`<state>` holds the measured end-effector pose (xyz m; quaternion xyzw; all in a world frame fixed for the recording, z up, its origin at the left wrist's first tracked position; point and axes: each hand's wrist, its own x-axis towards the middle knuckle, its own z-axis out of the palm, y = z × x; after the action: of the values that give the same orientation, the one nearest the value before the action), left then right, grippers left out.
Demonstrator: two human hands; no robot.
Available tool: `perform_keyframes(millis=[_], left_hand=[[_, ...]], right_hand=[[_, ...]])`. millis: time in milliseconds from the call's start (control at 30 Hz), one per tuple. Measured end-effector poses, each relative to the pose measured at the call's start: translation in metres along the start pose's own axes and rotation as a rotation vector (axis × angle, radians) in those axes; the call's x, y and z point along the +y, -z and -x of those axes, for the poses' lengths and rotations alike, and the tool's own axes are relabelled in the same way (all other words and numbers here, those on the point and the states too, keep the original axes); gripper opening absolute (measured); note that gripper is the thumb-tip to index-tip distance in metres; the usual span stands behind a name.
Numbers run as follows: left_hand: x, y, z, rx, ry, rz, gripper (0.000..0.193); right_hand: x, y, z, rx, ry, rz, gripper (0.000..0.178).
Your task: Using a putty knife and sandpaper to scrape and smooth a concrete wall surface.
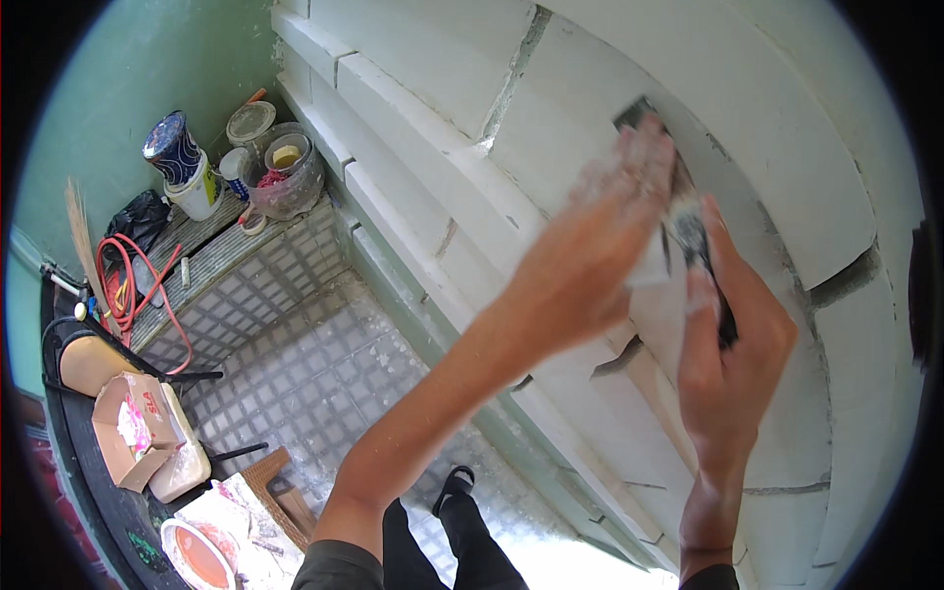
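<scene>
My right hand (739,359) grips the dark handle (693,236) of what looks like a putty knife, held against the pale wall (580,98). Stretched over the tool from the left, my left hand (600,226) is blurred by motion, its fingers lying flat. Past those fingertips shows a dark grey flat end (637,110); whether it belongs to the same tool I cannot tell. A pale flat piece (651,264) sits between the two hands, partly covered. The wall is made of white blocks with dark, rough joints and stepped ledges.
Paint buckets (194,187) and a clear tub (287,177) stand on a slatted bench at the far left, near a coiled red hose (120,285). Lower left are a cardboard box (128,433) and a pinkish-filled bucket (197,556). Below lies a tiled floor (305,364).
</scene>
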<state>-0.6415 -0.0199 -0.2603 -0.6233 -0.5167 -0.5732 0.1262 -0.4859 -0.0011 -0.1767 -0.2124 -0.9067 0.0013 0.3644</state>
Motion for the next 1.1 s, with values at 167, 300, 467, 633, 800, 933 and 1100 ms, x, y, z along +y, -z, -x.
perform_keyframes(millis=[167,300,467,633,800,933,1100], left_hand=[[0.014,-0.017,0.003,0.005,-0.016,0.089,0.102],[-0.006,-0.01,-0.013,0.022,-0.019,0.003,0.099],[-0.022,0.003,-0.018,0.059,-0.002,-0.023,0.091],[0.009,-0.01,-0.001,0.002,-0.056,0.028,0.09],[0.006,-0.017,-0.006,0.021,-0.05,0.065,0.103],[-0.004,-0.003,-0.019,0.034,-0.058,0.002,0.099],[-0.026,0.016,-0.025,0.023,-0.034,-0.103,0.095]], right_hand=[[0.002,0.011,0.009,-0.031,-0.01,0.089,0.042],[0.005,-0.005,-0.006,0.051,0.065,0.107,0.042],[0.003,-0.025,-0.02,0.045,0.099,0.053,0.042],[0.006,0.003,0.009,0.046,0.034,-0.019,0.041],[-0.002,0.009,0.008,-0.011,-0.014,0.11,0.041],[-0.007,-0.001,-0.008,0.009,-0.008,0.142,0.042],[-0.015,-0.024,-0.039,-0.001,0.054,0.126,0.04]])
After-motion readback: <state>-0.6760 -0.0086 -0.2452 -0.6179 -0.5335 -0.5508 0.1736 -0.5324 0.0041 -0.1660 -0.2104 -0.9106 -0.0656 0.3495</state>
